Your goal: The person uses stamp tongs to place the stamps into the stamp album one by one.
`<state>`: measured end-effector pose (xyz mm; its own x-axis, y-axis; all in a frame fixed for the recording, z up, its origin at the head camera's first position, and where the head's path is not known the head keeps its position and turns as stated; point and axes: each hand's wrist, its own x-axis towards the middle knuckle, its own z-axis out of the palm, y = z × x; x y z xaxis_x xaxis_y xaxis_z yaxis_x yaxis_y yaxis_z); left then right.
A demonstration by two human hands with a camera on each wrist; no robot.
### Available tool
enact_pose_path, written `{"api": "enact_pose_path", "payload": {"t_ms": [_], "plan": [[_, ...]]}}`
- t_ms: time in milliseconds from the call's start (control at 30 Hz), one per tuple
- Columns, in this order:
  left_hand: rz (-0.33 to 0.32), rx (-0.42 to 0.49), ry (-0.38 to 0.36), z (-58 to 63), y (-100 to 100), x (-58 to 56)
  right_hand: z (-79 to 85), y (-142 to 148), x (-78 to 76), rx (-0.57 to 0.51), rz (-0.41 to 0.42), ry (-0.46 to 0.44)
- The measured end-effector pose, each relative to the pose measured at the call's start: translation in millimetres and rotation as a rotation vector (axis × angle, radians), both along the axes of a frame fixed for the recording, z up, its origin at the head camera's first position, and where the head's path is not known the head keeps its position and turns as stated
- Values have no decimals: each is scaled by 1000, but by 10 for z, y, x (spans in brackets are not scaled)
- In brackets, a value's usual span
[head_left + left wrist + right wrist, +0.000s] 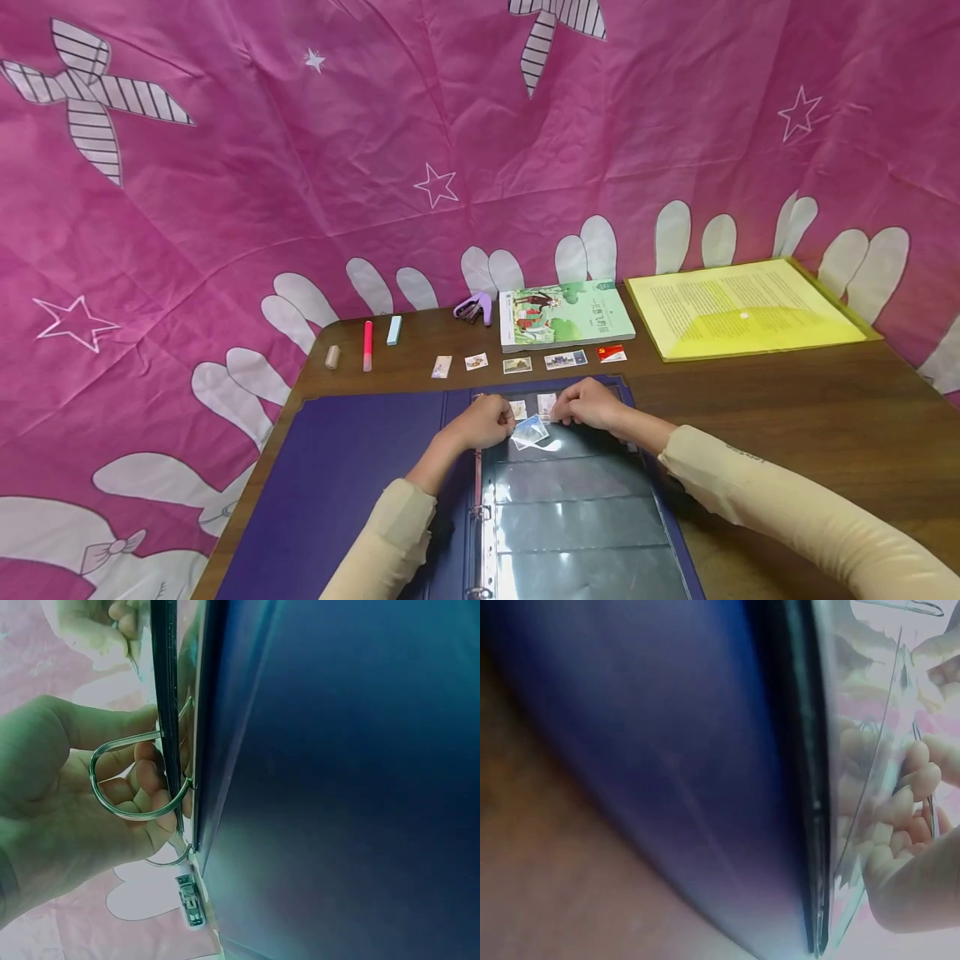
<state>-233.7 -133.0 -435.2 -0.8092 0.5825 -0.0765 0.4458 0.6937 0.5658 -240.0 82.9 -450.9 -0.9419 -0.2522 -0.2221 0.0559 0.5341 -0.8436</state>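
A dark blue ring binder (360,467) lies open, with a black page of clear pockets (577,483) on its right side. Near the top of that page, my left hand (483,422) pinches the corner of a small blue postage stamp (531,430), which is tilted over the clear film. My right hand (588,404) grips a thin piece, seen edge-on in the right wrist view, beside a pale stamp (546,404) at its fingertips. Another pale stamp (518,409) shows between the hands. A metal binder ring (124,814) stands in front of my left fingers in the left wrist view.
Beyond the binder, several stamps lie in a row, among them a red one (611,353). Behind them are a green picture book (566,312), a purple stapler-like tool (474,308) and a yellow document folder (750,308). A pink stick (367,346) lies at the left.
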Motion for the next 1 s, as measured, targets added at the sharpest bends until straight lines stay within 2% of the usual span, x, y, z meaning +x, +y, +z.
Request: {"api": "enact_pose_path", "payload": {"t_ms": [200,433,667,867,1000], "plan": [[1,-13,0,0,-18,5,-6,-44,-2,-6,15,15],[-8,-3,-17,24,-31,-3,-15,-90,2,-85,-57,38],[-14,-19,-35,49,-71,-46,-11,-105,17,-57,-71,33],[-55,-29,-55,49,-117,-93,-12,-145,3,-67,-92,26],[-62,-24,-69,50,-124,-96,-7,-177,13,-60,-72,13]]}}
